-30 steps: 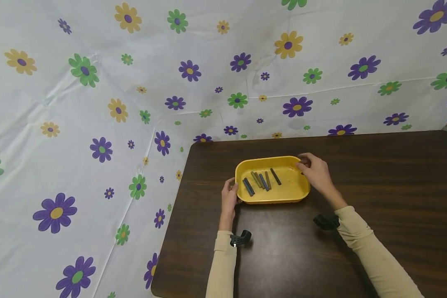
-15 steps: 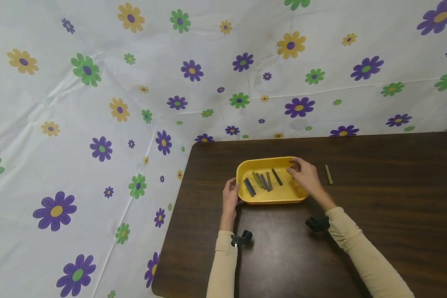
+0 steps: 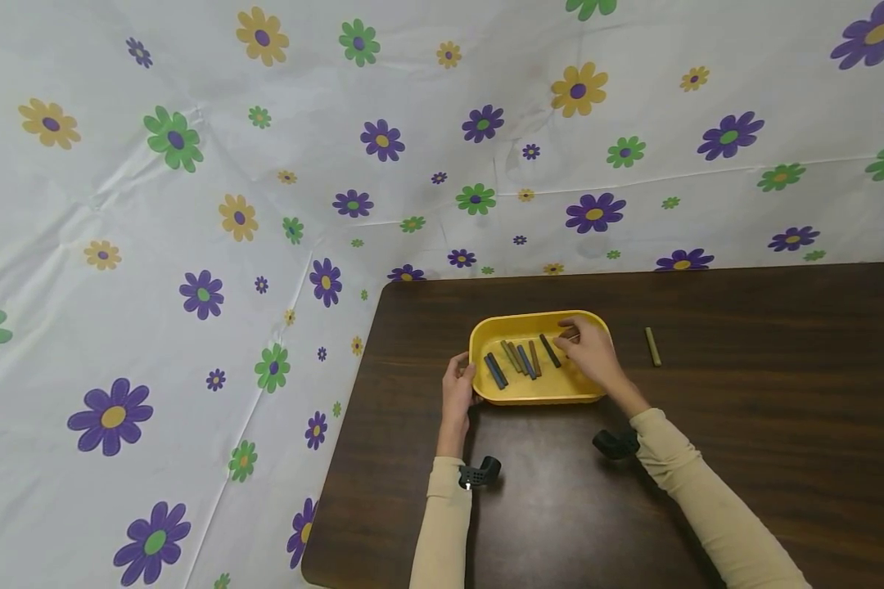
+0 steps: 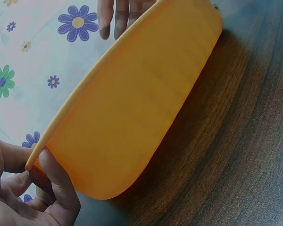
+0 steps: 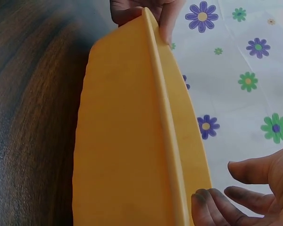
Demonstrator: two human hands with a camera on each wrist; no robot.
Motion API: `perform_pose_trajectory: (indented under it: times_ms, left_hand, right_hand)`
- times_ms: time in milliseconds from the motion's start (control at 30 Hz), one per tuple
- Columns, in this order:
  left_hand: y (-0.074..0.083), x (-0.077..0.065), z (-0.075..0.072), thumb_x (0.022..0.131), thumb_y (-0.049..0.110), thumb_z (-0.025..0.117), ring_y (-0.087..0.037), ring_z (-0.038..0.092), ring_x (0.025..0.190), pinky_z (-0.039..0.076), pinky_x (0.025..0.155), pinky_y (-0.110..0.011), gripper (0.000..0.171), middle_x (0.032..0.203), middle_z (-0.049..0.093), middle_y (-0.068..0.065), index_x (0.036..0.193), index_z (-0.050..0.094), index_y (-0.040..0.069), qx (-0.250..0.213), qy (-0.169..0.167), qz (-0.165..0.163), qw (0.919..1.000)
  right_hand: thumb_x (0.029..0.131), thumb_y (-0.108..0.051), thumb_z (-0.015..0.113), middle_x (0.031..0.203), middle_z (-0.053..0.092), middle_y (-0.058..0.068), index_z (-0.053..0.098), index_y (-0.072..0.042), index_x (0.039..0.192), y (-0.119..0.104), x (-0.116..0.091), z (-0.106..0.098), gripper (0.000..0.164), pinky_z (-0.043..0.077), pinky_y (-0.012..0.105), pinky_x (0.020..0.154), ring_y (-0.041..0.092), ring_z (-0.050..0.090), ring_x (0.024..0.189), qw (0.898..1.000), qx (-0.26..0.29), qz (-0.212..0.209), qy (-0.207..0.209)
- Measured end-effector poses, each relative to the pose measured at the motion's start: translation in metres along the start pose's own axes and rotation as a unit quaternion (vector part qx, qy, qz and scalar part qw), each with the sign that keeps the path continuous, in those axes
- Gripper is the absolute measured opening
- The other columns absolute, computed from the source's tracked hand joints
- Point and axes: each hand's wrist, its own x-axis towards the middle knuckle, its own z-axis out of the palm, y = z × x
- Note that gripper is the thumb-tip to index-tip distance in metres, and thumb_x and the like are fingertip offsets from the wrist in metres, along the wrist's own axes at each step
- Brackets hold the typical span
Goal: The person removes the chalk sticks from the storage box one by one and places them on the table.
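A yellow plastic tray stands on the table with several short coloured sticks inside, like crayons or pastels. My left hand grips the tray's left end, thumb and fingers pinching its rim. Over the tray's right half is my right hand, fingers bent loosely and thumb apart from them, nothing between them. Its fingertips come close to a dark stick. Smudges darken the fingertips in the right wrist view. Left of the dark stick lie a brown stick and blue and olive ones.
One olive stick lies alone on the dark wood table, right of the tray. A white flower-print sheet hangs behind the table and along its left side. A black wrist camera sits on each forearm.
My right hand has moved left from the tray's right end to over its inside. The olive stick on the table has come into view. My left hand keeps its grip on the rim.
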Motion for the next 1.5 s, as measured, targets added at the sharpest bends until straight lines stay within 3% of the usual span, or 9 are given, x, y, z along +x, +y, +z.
perform_pose_trajectory:
  times_ms: [200, 633, 1500]
  left_hand:
    - [0.001, -0.001, 0.001, 0.107, 0.019, 0.056, -0.014, 0.05, 0.062, 0.045, 0.055, -0.025, 0.037, 0.102, 0.058, -0.015, 0.141, 0.058, 0.006, 0.005, -0.001, 0.0, 1.0]
    - [0.002, -0.002, 0.0, 0.107, 0.019, 0.056, -0.014, 0.05, 0.062, 0.045, 0.055, -0.025, 0.037, 0.101, 0.058, -0.016, 0.141, 0.058, 0.005, 0.002, -0.003, 0.002, 1.0]
    - [0.001, -0.003, 0.0, 0.107, 0.019, 0.057, -0.013, 0.051, 0.061, 0.045, 0.055, -0.027, 0.036, 0.096, 0.055, -0.014, 0.14, 0.059, 0.006, -0.011, 0.001, 0.002, 0.9999]
  right_hand:
    - [0.1, -0.008, 0.067, 0.113, 0.067, 0.029, 0.058, 0.012, 0.134, 0.0, 0.001, 0.005, 0.041, 0.057, 0.048, 0.074, 0.042, 0.068, 0.098, 1.0, -0.013, 0.005, -0.007]
    - [0.1, -0.012, 0.066, 0.125, 0.063, 0.032, 0.053, 0.012, 0.14, 0.001, 0.006, 0.018, 0.048, 0.055, 0.055, 0.087, 0.045, 0.064, 0.11, 0.999, -0.018, 0.03, -0.04]
    - [0.093, -0.001, 0.07, 0.119, 0.065, 0.035, 0.057, 0.017, 0.129, 0.018, 0.015, 0.033, 0.043, 0.052, 0.057, 0.09, 0.047, 0.064, 0.108, 0.998, -0.059, 0.019, -0.02]
